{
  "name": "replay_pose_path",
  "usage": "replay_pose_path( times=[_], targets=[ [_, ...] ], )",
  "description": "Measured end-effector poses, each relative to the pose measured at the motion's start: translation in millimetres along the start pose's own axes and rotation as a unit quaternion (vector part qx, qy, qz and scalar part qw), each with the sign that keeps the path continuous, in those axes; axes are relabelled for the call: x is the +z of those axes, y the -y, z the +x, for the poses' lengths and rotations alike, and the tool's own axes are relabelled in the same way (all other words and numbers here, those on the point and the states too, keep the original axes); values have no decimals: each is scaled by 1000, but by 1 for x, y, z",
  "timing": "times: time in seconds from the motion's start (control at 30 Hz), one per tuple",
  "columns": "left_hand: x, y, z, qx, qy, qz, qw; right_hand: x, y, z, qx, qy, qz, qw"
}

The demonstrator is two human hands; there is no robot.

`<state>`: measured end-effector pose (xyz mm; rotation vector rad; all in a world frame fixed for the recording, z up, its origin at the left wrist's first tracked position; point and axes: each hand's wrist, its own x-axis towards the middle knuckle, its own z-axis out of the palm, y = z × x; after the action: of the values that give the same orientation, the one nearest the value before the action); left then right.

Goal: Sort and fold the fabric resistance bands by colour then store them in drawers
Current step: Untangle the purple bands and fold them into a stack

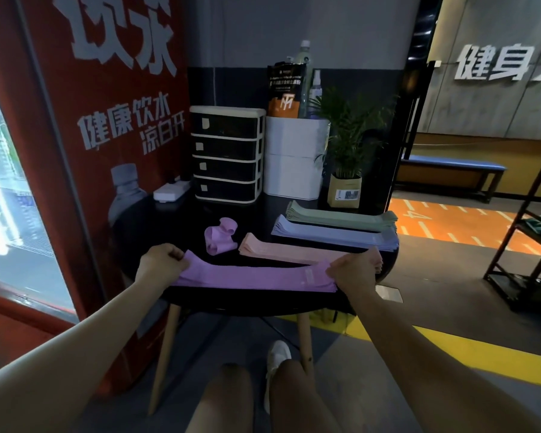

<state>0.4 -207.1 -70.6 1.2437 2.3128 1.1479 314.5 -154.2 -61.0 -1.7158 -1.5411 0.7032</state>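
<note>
The dark fronts of the drawer unit (pixel 228 153) hide whatever lies inside, and its small labels are too small to read. Both ends of the purple band (pixel 253 276) vanish inside the left hand (pixel 161 260) and right hand (pixel 355 270) (fingertips tucked under). The table (pixel 263 210) edge is lost in shadow.

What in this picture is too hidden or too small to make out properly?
All in the head view:
- Drawer unit: dark fronts hide any contents; its small labels are too small to read.
- Purple band: both ends are covered by the left hand and right hand.
- Loose purple bands: crumpled, so their number is unclear.
- Pink stack, blue stack, green stack: layers too thin to count.
</note>
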Motion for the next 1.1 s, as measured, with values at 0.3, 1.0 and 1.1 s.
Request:
replay_pose_path(
  times=[0.3,1.0,1.1],
  targets=[
    [4,7,-8,12,-5,-2,1000,12,1,-4,-156,-65,-139,976],
    [2,9,-10,33,-28,-31,999,83,17,-11,-311,182,-156,920],
    [3,10,-8,70,-55,28,996,82,20,-10,-303,200,-150,919]
  ],
)
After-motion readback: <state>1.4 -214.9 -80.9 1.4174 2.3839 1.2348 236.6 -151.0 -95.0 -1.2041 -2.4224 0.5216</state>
